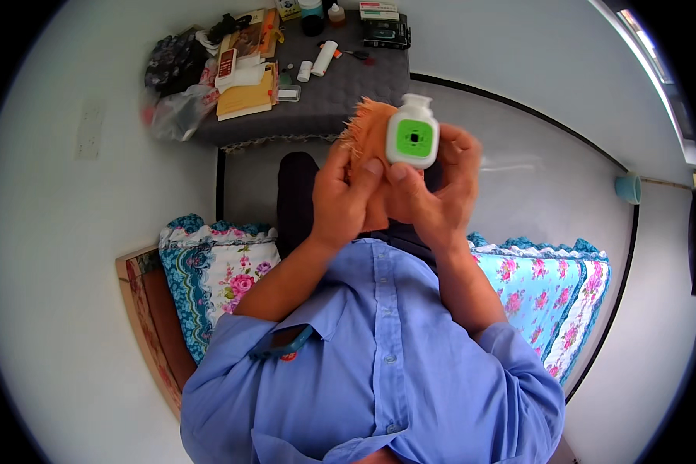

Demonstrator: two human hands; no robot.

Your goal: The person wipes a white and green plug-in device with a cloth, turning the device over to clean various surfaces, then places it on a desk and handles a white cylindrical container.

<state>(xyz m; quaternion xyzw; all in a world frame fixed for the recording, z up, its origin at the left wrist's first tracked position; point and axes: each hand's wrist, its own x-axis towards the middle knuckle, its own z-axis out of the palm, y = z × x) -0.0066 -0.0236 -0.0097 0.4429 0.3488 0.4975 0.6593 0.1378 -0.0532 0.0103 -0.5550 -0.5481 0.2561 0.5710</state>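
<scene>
Both of my hands are raised in front of my chest, close together. My left hand [342,193] is closed on an orange cloth [372,127] with a ragged, fringed upper edge, the thumb pressed against its lower part. My right hand [441,199] grips a small white bottle-shaped object [416,139] with a green square panel and a dark centre; its narrow neck points away from me. The thumb lies at its lower edge, and the right fingers are slightly blurred. The bottle-shaped object overlaps the cloth and hides part of it.
Ahead stands a grey-covered table [325,100] bearing white bottles [324,58], yellow envelopes [246,102], a red and white phone [226,65] and a plastic bag [179,112]. Floral fabric [545,286] lies at both sides. A phone [284,340] sits in my shirt pocket.
</scene>
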